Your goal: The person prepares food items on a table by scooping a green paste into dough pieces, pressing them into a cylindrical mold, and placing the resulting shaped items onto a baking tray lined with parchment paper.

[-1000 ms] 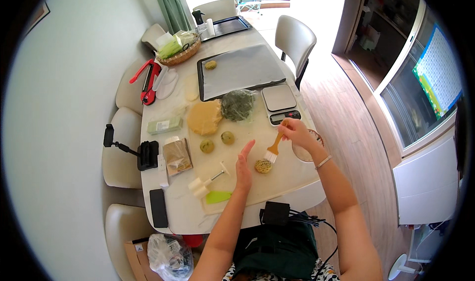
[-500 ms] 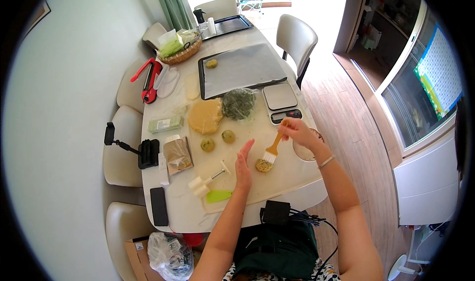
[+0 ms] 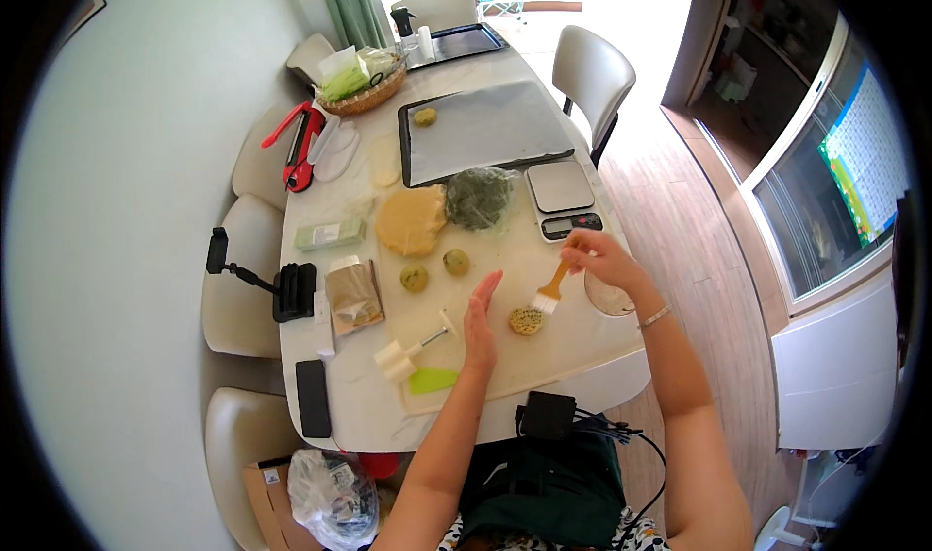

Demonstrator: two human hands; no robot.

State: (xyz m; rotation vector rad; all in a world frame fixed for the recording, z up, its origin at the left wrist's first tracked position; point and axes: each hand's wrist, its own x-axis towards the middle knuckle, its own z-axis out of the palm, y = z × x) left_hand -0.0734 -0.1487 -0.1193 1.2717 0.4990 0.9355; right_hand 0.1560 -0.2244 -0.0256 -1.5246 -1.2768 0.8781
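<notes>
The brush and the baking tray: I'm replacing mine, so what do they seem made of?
The brush looks like a wooden handle, warm orange-brown, with pale bristles, fibre unclear. The baking tray seems dark metal, its thin rim matte, lined with a grey sheet, perhaps parchment or silicone.

Wooden-handled brush (image 3: 551, 289) (pale bristles); rough, speckled dough disc (image 3: 525, 321); smooth matt mat (image 3: 544, 250).

Dough piece (image 3: 525, 320) sits on mat (image 3: 544, 357), brush (image 3: 550, 292) at its 1 o'clock, touching. Left hand (image 3: 479, 320) just beside at 9. Two dough balls (image 3: 435, 269) at 10–11. Scale (image 3: 564, 198) at 12, baking tray (image 3: 505, 129) behind it.
</notes>
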